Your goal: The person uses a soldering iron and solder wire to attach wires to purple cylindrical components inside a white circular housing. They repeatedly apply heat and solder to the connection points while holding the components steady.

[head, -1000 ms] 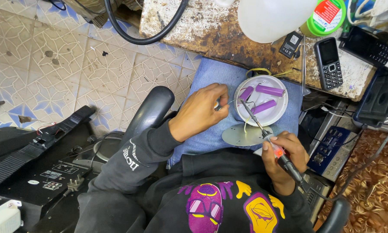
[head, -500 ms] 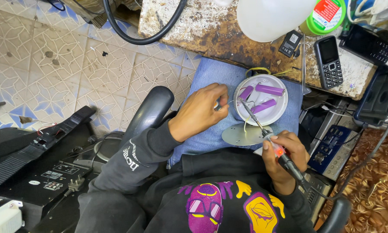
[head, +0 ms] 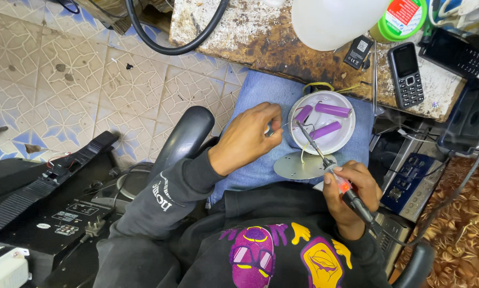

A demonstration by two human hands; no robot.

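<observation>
1. Pinching a thin wire at the rim of the round white housing [head: 330, 140], the left hand [head: 247, 140] is closing its grip to steady it for the iron.
2. The right hand [head: 351, 192] is gripping the soldering iron [head: 325, 160] shut, pen-like, aiming the tip into the housing beside the purple cells [head: 333, 110].
3. The housing is resting on blue cloth [head: 261, 96] on the lap, touching the worktop [head: 250, 37] edge, leaving open room only leftward.
</observation>
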